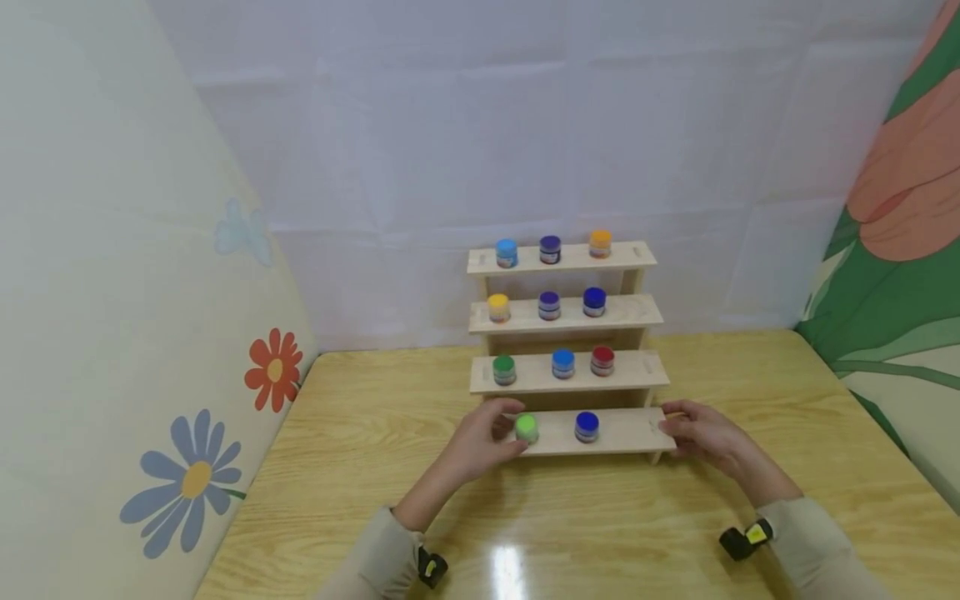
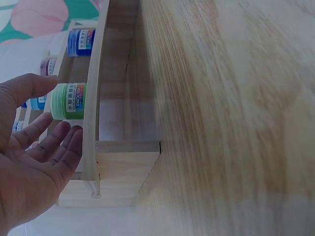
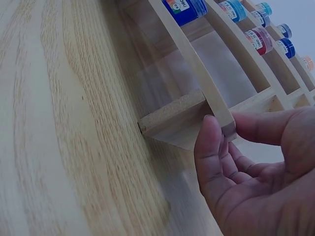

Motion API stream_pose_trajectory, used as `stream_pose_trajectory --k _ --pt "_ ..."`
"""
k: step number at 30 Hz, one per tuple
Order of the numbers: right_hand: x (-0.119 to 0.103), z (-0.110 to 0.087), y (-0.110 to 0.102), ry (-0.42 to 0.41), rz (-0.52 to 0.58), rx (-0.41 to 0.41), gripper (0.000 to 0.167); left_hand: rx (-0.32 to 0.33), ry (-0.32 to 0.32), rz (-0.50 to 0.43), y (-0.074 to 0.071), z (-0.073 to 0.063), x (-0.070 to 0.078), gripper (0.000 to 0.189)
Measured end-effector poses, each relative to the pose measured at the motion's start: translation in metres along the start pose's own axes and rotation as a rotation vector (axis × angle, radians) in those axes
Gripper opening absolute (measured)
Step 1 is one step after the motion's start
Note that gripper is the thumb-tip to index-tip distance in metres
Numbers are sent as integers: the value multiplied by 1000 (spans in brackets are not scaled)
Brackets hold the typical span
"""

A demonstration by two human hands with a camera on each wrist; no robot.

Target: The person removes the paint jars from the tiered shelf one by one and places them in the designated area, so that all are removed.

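A light wooden four-tier display stand point(image 1: 630, 431) stands on the table and holds small paint jars. On its lowest tier sit a light green paint jar point(image 2: 69, 102) and a dark blue paint jar point(image 1: 587, 427). My left hand point(image 1: 486, 443) is at the left end of that tier, thumb and fingers spread on either side of the light green jar. Whether a fingertip touches the jar is hard to see. At the opposite end, my right hand point(image 3: 261, 167) pinches the corner of the lowest shelf board between thumb and fingers.
Higher tiers carry several more jars, among them a green jar point(image 1: 504, 370), a red jar point(image 1: 602, 362), a yellow jar point(image 1: 498, 308) and an orange jar point(image 1: 600, 244). The wood-grain table point(image 1: 375, 400) meets a white cloth backdrop point(image 1: 420, 167). Flower-printed panels flank both sides.
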State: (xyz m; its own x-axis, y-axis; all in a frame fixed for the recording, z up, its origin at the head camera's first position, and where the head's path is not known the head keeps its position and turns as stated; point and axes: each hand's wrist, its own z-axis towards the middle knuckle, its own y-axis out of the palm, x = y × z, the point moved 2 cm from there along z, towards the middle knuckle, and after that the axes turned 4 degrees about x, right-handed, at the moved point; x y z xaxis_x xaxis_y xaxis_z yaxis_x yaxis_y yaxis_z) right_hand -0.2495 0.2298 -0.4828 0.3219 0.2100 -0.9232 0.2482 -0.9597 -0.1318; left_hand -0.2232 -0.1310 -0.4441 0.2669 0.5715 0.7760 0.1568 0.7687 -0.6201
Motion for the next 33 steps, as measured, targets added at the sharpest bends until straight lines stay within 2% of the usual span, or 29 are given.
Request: stream_pose_trajectory --k 11,19,26,33 --pt "1 0 0 -1 30 -28 63 4 4 14 8 5 -2 44" --pt "2 2 -6 -31 61 -84 73 -2 -33 22 9 9 -4 38" --pt "-1 -1 -1 -1 40 -27 61 -14 -57 28 9 11 -5 37" --pt "0 1 0 5 28 -27 60 -7 -59 24 5 9 -5 34"
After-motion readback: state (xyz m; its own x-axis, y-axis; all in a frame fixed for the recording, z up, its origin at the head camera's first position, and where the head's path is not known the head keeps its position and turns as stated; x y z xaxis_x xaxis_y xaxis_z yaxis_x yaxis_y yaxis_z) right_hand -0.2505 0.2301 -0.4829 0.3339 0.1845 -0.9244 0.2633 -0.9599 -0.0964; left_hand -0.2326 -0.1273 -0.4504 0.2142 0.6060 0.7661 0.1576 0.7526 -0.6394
